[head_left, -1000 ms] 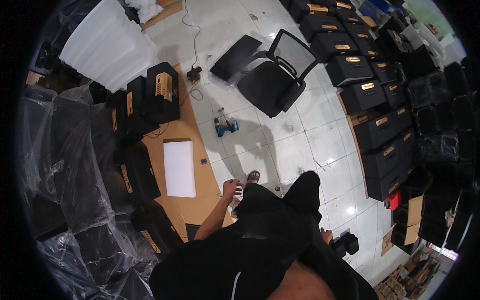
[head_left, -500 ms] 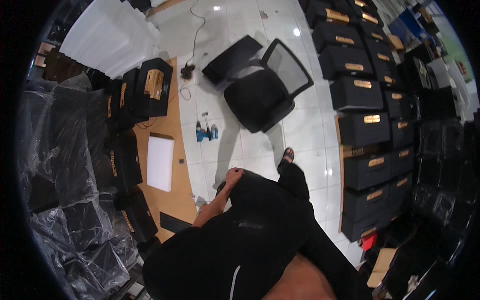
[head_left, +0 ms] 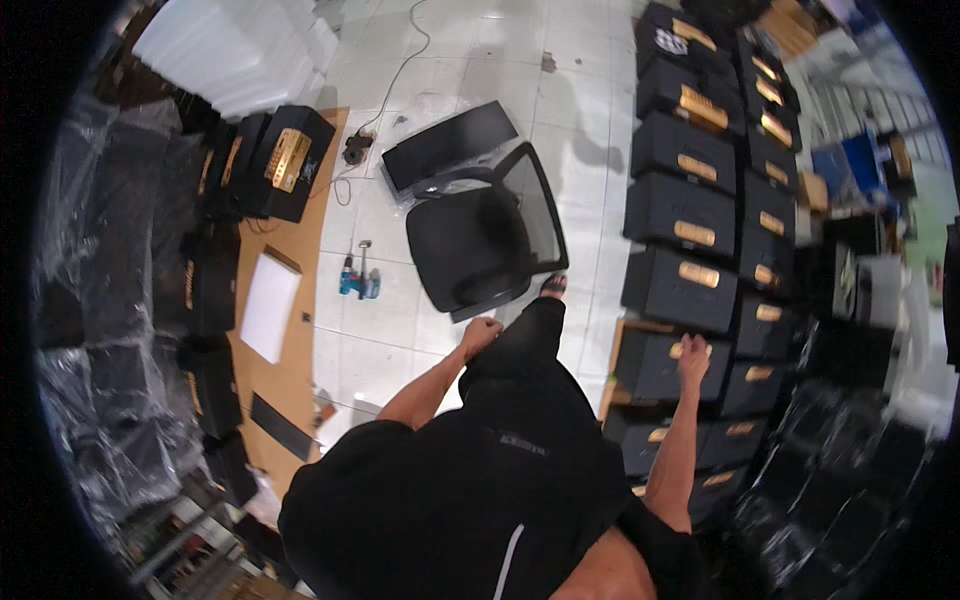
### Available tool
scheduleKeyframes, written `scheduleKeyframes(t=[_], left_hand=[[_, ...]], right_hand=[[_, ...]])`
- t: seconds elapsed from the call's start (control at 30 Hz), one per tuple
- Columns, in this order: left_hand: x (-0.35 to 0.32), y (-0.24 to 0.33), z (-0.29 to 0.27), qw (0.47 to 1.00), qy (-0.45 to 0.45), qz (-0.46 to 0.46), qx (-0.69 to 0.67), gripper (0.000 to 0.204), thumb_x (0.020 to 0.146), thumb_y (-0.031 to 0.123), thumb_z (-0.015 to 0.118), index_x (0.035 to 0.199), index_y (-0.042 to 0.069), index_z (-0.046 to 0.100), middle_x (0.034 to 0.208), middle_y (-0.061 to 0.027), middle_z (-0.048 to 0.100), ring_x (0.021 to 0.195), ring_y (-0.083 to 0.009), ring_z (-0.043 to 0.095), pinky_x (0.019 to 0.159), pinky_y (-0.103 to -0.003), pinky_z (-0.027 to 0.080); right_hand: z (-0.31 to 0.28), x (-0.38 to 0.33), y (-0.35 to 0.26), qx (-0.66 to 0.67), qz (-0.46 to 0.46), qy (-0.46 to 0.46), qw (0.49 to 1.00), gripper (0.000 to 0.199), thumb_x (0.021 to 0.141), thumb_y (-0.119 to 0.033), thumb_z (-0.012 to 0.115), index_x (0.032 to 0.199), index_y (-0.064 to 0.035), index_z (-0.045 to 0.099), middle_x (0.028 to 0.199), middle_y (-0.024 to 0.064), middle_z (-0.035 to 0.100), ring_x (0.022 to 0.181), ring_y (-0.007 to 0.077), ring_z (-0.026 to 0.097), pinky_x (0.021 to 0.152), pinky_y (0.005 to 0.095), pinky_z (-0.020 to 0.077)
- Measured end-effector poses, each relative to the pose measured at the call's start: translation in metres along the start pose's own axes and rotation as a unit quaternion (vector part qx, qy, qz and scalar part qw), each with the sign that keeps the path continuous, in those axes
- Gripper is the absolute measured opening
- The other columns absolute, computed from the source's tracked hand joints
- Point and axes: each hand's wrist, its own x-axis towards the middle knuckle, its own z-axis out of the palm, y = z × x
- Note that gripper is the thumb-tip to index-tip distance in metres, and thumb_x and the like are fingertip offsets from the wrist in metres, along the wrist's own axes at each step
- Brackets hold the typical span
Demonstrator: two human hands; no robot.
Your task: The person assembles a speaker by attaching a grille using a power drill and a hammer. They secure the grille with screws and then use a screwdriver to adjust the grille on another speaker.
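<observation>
Two bare hands are showing in the head view, well apart. On the right, the right hand [head_left: 692,358] is hovering over or resting on a black cabinet [head_left: 648,366] with a gold-coloured panel [head_left: 675,351]; contact cannot be told from above. Its fingers are bending loosely and seem to be gripping nothing, though how far they are closing cannot be told. On the left, the left hand [head_left: 483,332] is hanging beside the thigh [head_left: 515,355], near the closest edge of a mesh-backed office chair [head_left: 460,250]. Its fingers are curling inward, and whether they are holding anything cannot be told.

The black cabinet is standing in the near part of a double row of cabinets [head_left: 680,205], right of the chair; they are probably standing so close together to save floor. On the left, a brown board [head_left: 285,365] is carrying a white slab [head_left: 268,310] and more dark cabinets [head_left: 312,140], perhaps keeping them off the tiles [head_left: 400,325]. Just beside it, a cordless drill [head_left: 349,281] and a hammer [head_left: 364,258] are lying together, probably for easy reach.

The black cabinet's long axis is running left to right, across the row; its panel, partly hidden, is facing upward and lying along that axis.
</observation>
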Motion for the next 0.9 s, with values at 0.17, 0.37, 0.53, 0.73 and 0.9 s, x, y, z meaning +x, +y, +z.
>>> scheduleKeyframes(t=[0.17,0.37,0.53,0.73,0.9], left_hand=[[0.049,0.055,0.058,0.987,0.088,-0.080,-0.108,0.039,0.077,0.037,0.059,0.095,0.005,0.073,0.090,-0.0152,0.071,0.089,-0.0278,0.068,0.080,-0.035,0.051],[0.036,0.111,0.083,0.936,0.161,-0.188,-0.249,0.041,0.079,0.039,0.061,0.099,0.005,0.072,0.090,-0.0153,0.071,0.086,-0.0271,0.068,0.081,-0.035,0.050],[0.036,0.144,0.135,0.891,0.248,-0.265,-0.271,0.043,0.080,0.042,0.062,0.099,0.004,0.071,0.091,-0.0157,0.070,0.087,-0.0282,0.067,0.081,-0.036,0.050],[0.098,0.237,0.165,0.858,0.354,-0.273,-0.252,0.040,0.082,0.044,0.062,0.095,0.007,0.072,0.092,-0.0150,0.070,0.091,-0.0313,0.066,0.083,-0.038,0.051],[0.148,0.297,0.114,0.887,0.328,-0.248,-0.208,0.040,0.082,0.045,0.061,0.098,0.011,0.072,0.096,-0.0153,0.070,0.094,-0.0326,0.066,0.082,-0.039,0.050]], right_hand=[[-0.014,0.099,0.039,-0.180,-0.079,-0.147,0.969,0.047,0.090,-0.039,0.056,0.109,0.0042,0.058,0.107,0.0258,0.060,0.099,0.0379,0.058,0.081,0.0473,0.0450],[-0.004,0.229,0.087,-0.115,0.054,-0.218,0.968,0.046,0.087,-0.038,0.063,0.065,0.0026,0.059,0.071,0.0231,0.058,0.069,0.0344,0.055,0.068,0.0466,0.0442],[-0.011,0.316,0.041,-0.040,-0.055,-0.346,0.936,0.035,0.088,-0.033,0.062,0.074,-0.0015,0.063,0.072,0.0138,0.062,0.068,0.0292,0.060,0.062,0.0427,0.0458],[-0.017,0.490,-0.008,-0.076,0.026,-0.353,0.932,0.041,0.094,-0.036,0.053,0.079,-0.0012,0.068,0.075,0.0135,0.066,0.078,0.0251,0.063,0.071,0.0429,0.0466],[-0.029,0.593,-0.183,0.003,-0.176,-0.353,0.919,0.027,0.086,-0.022,0.063,0.066,-0.0053,0.056,0.056,0.0017,0.049,0.044,0.0112,0.046,0.037,0.0268,0.0352]])
